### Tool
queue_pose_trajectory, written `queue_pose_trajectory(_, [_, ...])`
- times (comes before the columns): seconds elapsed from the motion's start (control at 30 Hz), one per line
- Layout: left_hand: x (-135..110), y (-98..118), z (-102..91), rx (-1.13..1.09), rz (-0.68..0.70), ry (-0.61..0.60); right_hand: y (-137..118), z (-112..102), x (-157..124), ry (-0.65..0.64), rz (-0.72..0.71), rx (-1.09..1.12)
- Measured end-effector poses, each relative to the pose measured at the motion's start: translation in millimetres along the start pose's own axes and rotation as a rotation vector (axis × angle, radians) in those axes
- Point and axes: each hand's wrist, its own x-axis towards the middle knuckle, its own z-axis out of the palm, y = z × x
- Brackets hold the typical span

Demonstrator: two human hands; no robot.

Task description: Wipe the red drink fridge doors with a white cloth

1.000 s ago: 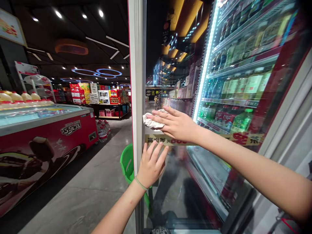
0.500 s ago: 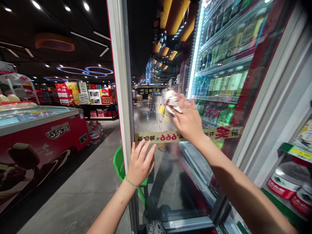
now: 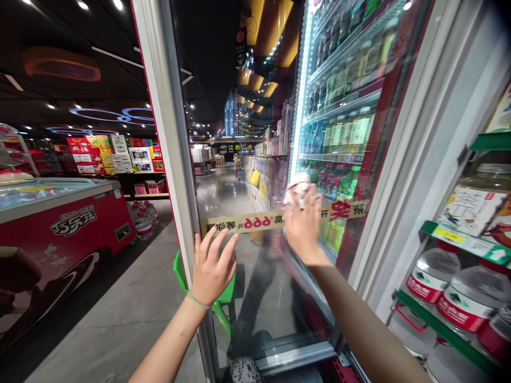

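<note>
A glass cooler door [image 3: 231,191] in a pale metal frame stands in front of me. My right hand [image 3: 303,226] presses a crumpled white cloth [image 3: 299,190] against the glass, just above a yellow strip sticker [image 3: 259,222] with reversed lettering. The hand is slightly blurred. My left hand [image 3: 213,266] rests by the door's left frame post [image 3: 159,106], fingers spread over the glass near the sticker's left end. It holds nothing, and a thin pale green band circles its wrist.
Bottles on lit shelves [image 3: 343,133] show in the glass. A green plastic chair [image 3: 227,292] stands behind the door. To the left is a red ice-cream freezer [image 3: 80,234]. Large water bottles [image 3: 471,292] line a green-edged shelf at right. Stacked boxes [image 3: 120,154] stand farther back.
My right hand has moved down the glass with the cloth, its fingers now pointing more upward. The view has turned right, showing more of the right-hand shelf. The left hand stays at the door's edge.
</note>
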Motion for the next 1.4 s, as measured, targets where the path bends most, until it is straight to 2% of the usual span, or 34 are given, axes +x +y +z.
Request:
queue_pose_trajectory(0.1, [1, 2, 0.4, 0.016, -0.015, -0.005, -22, 3, 7, -0.186, -0.247, 0.085])
queue_pose_trajectory(0.13, [1, 2, 0.2, 0.017, -0.013, -0.001, -27, 4, 15, -0.205, -0.289, 0.107])
queue_pose_trajectory(0.17, [1, 2, -0.2, 0.017, -0.004, 0.006, -30, 5, 23, -0.195, -0.294, 0.122])
queue_pose_trajectory(0.23, [0, 1, -1.2, 0.017, 0.027, 0.023, -32, 7, 35, -0.111, -0.206, 0.135])
queue_pose_trajectory(0.3, [-1, 0, -1.5, 0.022, 0.054, 0.038, -35, 9, 40, -0.045, -0.1, 0.137])
queue_pose_trajectory(0.33, [-2, 0, -1.3, 0.027, 0.058, 0.045, -39, 10, 39, -0.05, -0.092, 0.139])
queue_pose_trajectory(0.37, [-2, 0, -0.9, 0.031, 0.056, 0.053, -44, 10, 37, -0.085, -0.132, 0.145])
queue_pose_trajectory(0.47, [-3, -1, -0.1, 0.033, 0.044, 0.097, -54, 9, 27, -0.247, -0.429, 0.162])
queue_pose_trajectory(0.53, [-3, -1, -0.6, 0.024, 0.05, 0.123, -51, 5, 23, -0.281, -0.508, 0.142])
queue_pose_trajectory(0.67, [-3, -2, -2.7, 0.024, 0.066, 0.137, -40, 3, 22, -0.19, -0.257, 0.063])
queue_pose_trajectory(0.7, [-3, -2, -3.0, 0.025, 0.063, 0.143, -42, 4, 21, -0.179, -0.247, 0.059])
queue_pose_trajectory(0.87, [-3, -6, -0.2, -0.079, 0.068, 0.229, -64, 6, 3, -0.249, -0.59, 0.089])
queue_pose_trajectory(0.93, [-4, -7, 2.5, -0.145, 0.056, 0.265, -68, 7, 1, -0.233, -0.579, 0.076])
queue_pose_trajectory(1.03, [-3, -6, 5.3, -0.205, 0.017, 0.319, -74, 12, 9, -0.198, -0.473, 0.074])
queue_pose_trajectory(1.1, [-1, -5, 3.7, -0.223, -0.005, 0.37, -81, 15, 11, -0.219, -0.506, 0.111])
queue_pose_trajectory(1.23, [8, -9, -11.3, -0.192, -0.083, 0.426, -93, 17, 0, -0.289, -0.655, 0.154])
queue_pose_trajectory(1.3, [17, -16, -21.6, -0.157, -0.171, 0.429, -95, 17, 1, -0.274, -0.64, 0.151])
queue_pose_trajectory(1.4, [35, -25, -33.2, -0.167, -0.304, 0.444, -103, 20, 10, -0.231, -0.544, 0.157])
